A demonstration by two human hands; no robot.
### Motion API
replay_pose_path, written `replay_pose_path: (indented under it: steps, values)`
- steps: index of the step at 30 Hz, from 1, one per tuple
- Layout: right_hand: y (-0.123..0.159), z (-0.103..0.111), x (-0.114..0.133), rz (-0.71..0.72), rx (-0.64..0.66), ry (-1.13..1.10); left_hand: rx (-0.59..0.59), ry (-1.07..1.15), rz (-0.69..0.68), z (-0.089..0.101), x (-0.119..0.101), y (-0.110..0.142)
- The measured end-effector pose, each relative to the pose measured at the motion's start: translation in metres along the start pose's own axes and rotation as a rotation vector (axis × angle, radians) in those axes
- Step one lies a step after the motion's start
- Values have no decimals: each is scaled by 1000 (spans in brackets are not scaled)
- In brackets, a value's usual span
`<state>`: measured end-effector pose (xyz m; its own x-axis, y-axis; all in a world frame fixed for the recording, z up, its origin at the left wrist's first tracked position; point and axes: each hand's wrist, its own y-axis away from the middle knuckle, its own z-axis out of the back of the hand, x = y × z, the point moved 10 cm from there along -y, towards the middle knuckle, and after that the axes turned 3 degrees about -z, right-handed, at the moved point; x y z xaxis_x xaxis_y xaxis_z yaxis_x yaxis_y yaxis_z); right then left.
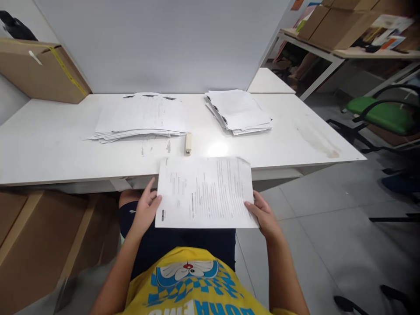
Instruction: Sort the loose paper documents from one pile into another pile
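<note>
I hold a set of printed sheets above my lap, turned sideways, just in front of the white table's near edge. My left hand grips the sheets' left edge, thumb on top. At the lower right corner, my right hand pinches them. A small beige stapler lies on the table just beyond the sheets. Behind it rest two paper stacks, a wide one at the left and a smaller one at the right.
A grey partition stands behind the table. A cardboard box sits at the far left, more cardboard under the table. A green chair and a shelf with boxes are at the right.
</note>
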<state>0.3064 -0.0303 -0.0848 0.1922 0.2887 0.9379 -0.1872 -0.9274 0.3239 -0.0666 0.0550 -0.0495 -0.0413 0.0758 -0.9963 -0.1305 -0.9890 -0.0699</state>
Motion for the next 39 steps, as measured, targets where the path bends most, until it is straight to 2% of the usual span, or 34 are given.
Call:
replay_pose_path:
  steps: [2, 4, 10, 13, 15, 17, 19, 21, 23, 27, 35, 39]
  values:
    - [11, 17, -17, -62, -50, -22, 43, 7, 63, -15, 13, 10]
    - [13, 30, -23, -72, -97, -31, 78, -17, 58, -28, 14, 8]
    - [-1, 47, 0, -21, -167, -76, 151, -121, -14, -53, -2, -22]
    - [-5, 50, 7, -64, -156, -89, 198, -381, -71, -57, -17, -28]
    - [-7, 55, 10, -79, -156, -108, 170, -678, -192, -56, -37, -32]
    - [-9, 60, 12, -75, -158, -129, 124, -926, -376, -58, -65, -41]
    - [-12, 64, 14, -66, -156, -137, 150, -1033, -561, -69, -85, -55]
    - [-15, 66, 14, -60, -156, -140, 249, -1046, -685, -83, -93, -74]
    - [-16, 67, 14, -48, -164, -141, 348, -1052, -734, -93, -91, -96]
    - [-16, 68, 13, -36, -169, -127, 460, -1104, -712, -105, -72, -125]
    - [-18, 74, 8, -55, -237, -110, 466, -1193, -609, -112, -52, -123]
    - [-31, 72, 22, -35, -300, -135, 508, -1297, -578, -117, -50, -119]
